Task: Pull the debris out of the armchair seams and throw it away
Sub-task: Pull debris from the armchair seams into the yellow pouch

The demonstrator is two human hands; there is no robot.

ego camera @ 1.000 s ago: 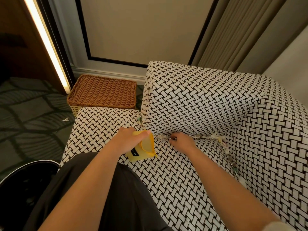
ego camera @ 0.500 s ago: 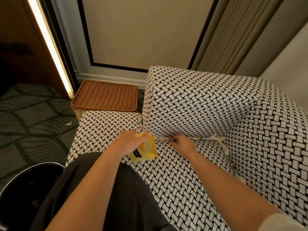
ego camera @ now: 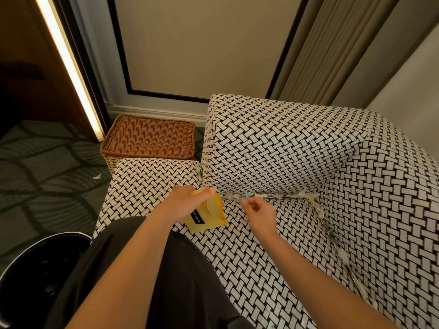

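A black-and-white woven-pattern armchair fills the right side. Paper debris lines the seam under the armrest and runs on down the back seam. My left hand grips a small yellow pouch, held open on the seat just left of the seam. My right hand hovers a little above the seat, near the seam's left end, with fingertips pinched together; whether a scrap sits between them is too small to see.
A brown wicker basket stands on the floor behind the seat's left corner. A black round bin sits at the lower left. A scrap lies on the dark patterned carpet. My dark-clothed knee rests on the seat.
My right hand has lifted off the seam and drawn back toward me. The left hand and pouch stay in place. The camera has tilted slightly.
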